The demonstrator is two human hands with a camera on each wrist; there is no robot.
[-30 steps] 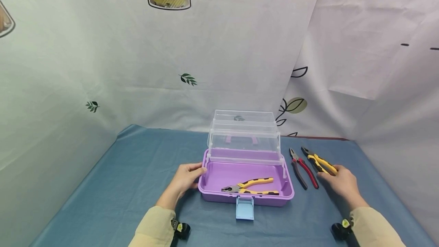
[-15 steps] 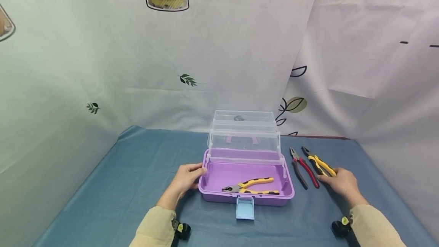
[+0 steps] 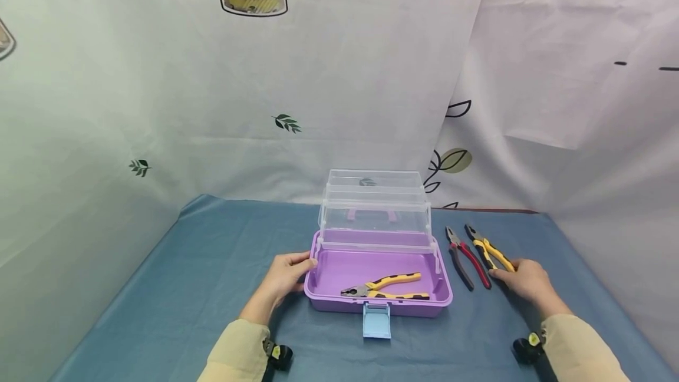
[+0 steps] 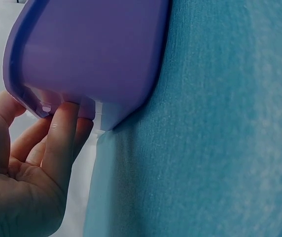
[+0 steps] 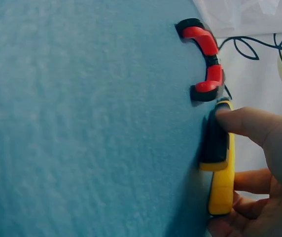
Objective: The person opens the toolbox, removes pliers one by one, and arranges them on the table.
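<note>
A purple toolbox [image 3: 379,308] with its clear lid raised stands mid-table. Inside it lie yellow-and-black combination pliers [image 3: 361,291]. My left hand [image 3: 283,279] grips the box's left rim, thumb on top; in the left wrist view the fingers [image 4: 62,133] press up under the rim against the side wall. My right hand [image 3: 530,283] holds the handles of a second pair of yellow-and-black pliers [image 3: 483,245], thumb on one handle and fingers at the other. Those pliers lie along the cloth, head pointing away. Red-and-black pliers [image 3: 467,258] lie between them and the box.
A light blue latch [image 3: 376,320] hangs down at the box's front. The clear lid [image 3: 376,211] leans back behind the box. Blue cloth [image 3: 228,240] covers the table, and a pale printed curtain [image 3: 159,75] rises behind and at both sides.
My right hand keeps to the yellow-and-black pliers' handles, its fingers closing slightly on them. The left hand stays on the box rim. The head view has shifted slightly.
</note>
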